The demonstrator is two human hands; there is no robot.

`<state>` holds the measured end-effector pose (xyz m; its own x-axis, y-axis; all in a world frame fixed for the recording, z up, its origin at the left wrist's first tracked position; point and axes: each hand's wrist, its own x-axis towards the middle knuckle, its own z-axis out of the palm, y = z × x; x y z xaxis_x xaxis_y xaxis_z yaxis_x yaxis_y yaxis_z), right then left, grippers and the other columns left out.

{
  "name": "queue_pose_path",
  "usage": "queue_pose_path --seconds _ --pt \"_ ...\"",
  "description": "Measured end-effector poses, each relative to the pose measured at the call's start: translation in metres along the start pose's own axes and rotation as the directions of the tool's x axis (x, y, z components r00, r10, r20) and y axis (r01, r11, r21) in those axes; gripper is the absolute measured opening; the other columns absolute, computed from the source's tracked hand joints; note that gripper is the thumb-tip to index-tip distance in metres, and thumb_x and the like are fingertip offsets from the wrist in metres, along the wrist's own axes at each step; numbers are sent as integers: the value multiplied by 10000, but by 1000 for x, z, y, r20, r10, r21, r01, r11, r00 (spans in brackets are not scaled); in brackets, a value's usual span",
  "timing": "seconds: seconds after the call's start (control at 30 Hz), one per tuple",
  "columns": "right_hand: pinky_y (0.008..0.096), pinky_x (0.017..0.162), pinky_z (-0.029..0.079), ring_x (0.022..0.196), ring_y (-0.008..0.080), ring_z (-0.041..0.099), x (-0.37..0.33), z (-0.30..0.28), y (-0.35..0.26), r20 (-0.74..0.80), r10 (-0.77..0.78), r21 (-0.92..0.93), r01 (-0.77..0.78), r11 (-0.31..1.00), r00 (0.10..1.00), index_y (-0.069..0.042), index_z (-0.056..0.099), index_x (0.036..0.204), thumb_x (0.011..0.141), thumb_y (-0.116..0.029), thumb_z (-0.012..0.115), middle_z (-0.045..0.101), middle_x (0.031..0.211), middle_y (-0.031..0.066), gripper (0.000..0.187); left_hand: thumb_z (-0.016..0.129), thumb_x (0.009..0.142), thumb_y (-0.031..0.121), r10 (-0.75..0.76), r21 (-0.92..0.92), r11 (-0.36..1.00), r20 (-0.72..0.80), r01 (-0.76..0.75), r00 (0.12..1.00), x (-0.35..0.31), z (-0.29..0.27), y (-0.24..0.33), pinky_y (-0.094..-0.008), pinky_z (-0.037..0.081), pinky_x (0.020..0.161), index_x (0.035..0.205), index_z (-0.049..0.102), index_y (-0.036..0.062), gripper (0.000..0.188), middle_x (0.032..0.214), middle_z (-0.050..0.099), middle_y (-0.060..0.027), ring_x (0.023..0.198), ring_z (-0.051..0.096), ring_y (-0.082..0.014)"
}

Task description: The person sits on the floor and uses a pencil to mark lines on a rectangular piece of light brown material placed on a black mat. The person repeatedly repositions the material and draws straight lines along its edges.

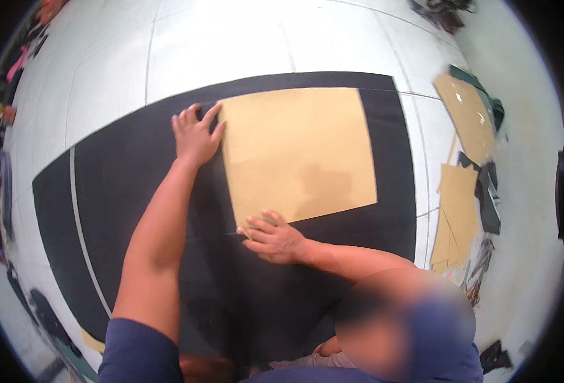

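Note:
A tan paper sheet (294, 147), roughly rectangular, lies flat on a large black sheet of material (128, 185). At its far left corner is my left hand (197, 135), fingers spread, the tips touching the corner and the black material beside it. My right hand (274, 240) is at the near left corner, its bent fingers closed over the paper's edge. A small tan sliver shows between those fingers; whether it is the paper's corner or a separate thing is unclear. A shadow falls across the near part of the paper.
White floor tiles (218, 45) surround the black material. To the right lie tan paper pieces (457, 214), a rounded tan pattern piece (466, 115) and dark scraps (488, 198). A pale strip (81, 217) crosses the black material at left. Mixed colourful items line the left rim.

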<state>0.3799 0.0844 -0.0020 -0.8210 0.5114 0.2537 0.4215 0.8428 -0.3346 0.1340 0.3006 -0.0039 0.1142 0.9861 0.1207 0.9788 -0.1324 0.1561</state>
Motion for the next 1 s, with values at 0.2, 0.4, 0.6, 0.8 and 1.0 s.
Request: queue_pose_path --seconds 0.2,0.4,0.6,0.8,1.0 --pt "591 1222 304 1463 289 437 4 -6 -5 121 4 52 -10 999 993 -173 618 1239 909 -298 701 557 1482 76 362 755 924 322 155 -292 940 -90 -175 984 18 -28 92 -612 241 1259 1483 597 202 593 1594 415 -247 1498 358 -461" --pt "617 1238 278 1457 299 424 -7 12 -8 10 46 32 -46 998 999 -135 604 1213 913 -254 654 561 1414 76 326 747 907 555 235 -152 970 416 -187 879 18 -30 245 -580 291 1255 1598 462 203 826 1689 307 -262 1572 265 -473" --pt "606 1242 281 1423 290 451 3 13 -12 -26 51 37 -50 998 998 -133 641 1135 927 -256 651 600 1338 81 243 752 872 647 45 -120 992 551 26 834 40 -20 265 -616 348 1218 1681 284 202 1035 1715 237 -257 1593 209 -457" --pt "613 1237 296 1403 291 474 -2 28 -10 -126 72 113 -58 992 989 -116 664 1124 942 -256 635 607 1336 99 232 736 823 750 112 -171 985 577 -14 809 40 -9 269 -567 280 1262 1689 229 98 1197 1656 254 -365 1555 230 -530" --pt "599 1264 274 1470 314 432 -4 28 -5 -137 24 109 -9 994 990 -94 660 1167 944 -236 617 582 1408 145 269 660 839 807 49 -83 997 641 5 766 53 -24 290 -601 397 1178 1702 232 258 1108 1594 310 -368 1457 347 -567"
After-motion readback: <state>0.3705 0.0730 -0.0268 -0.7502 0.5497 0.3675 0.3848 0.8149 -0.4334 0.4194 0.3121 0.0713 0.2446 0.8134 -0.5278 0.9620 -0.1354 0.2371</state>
